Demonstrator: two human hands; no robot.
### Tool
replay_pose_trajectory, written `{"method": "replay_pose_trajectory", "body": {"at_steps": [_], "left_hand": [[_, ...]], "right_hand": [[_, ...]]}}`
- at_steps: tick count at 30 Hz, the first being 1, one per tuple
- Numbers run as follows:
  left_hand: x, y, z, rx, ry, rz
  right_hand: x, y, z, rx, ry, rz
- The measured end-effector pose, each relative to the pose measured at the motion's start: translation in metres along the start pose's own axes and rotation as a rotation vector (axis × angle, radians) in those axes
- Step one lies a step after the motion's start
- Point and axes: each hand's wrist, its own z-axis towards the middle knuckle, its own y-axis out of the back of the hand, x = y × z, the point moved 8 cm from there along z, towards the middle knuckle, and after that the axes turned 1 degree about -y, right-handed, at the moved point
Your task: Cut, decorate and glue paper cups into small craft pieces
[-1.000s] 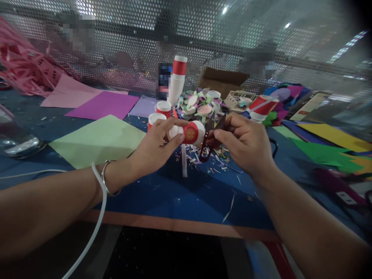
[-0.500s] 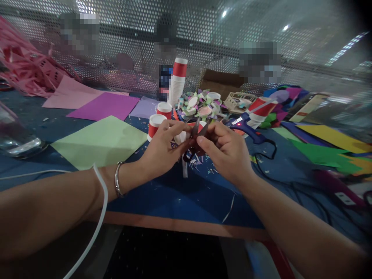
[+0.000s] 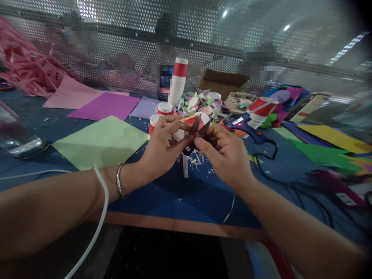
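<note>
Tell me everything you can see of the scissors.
The scissors have two dark, metallic-looking blades, spread in a narrow V with tips pointing up. They are held above the blue table, in front of a red and white cup. The right hand grips them; whether the left hand also touches them is unclear. Fingers hide much of the lower part, though a dark handle loop shows beneath.

Your single head-worn view looks forward and down from close above the bench [image 3: 162, 201], your hands [image 3: 164, 145] near its centre, the bench's front edge below, and the perforated screen [image 3: 128, 35] beyond.
</note>
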Motion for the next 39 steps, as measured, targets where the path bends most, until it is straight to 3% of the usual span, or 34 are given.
{"method": "replay_pose_trajectory", "body": {"at_steps": [7, 12, 18, 22, 25, 30, 34, 39], "left_hand": [[-0.004, 0.001, -0.002, -0.015, -0.023, -0.085], [-0.001, 0.005, -0.001, -0.104, -0.12, -0.146], [0.004, -0.004, -0.001, -0.038, -0.153, -0.253], [0.003, -0.008, -0.002, 0.028, -0.096, -0.29], [0.002, -0.006, -0.002, 0.013, -0.069, -0.336], [0.02, -0.017, 0.0, 0.068, 0.151, -0.576], [0.033, -0.02, -0.001, 0.026, 0.31, -0.675], [0.03, -0.016, 0.001, -0.013, 0.285, -0.73]], "right_hand": [[0.012, 0.002, -0.002, -0.065, 0.049, -0.109], [0.013, 0.002, -0.004, -0.095, 0.089, -0.051], [0.022, 0.005, -0.009, -0.137, 0.139, -0.08], [0.026, 0.006, -0.01, -0.134, 0.12, -0.014], [0.022, 0.006, -0.009, -0.119, 0.079, 0.146], [0.009, 0.002, -0.006, -0.079, -0.017, 0.315], [0.006, 0.003, -0.004, -0.083, -0.035, 0.307], [0.005, 0.005, -0.003, -0.107, -0.03, 0.408]]}}
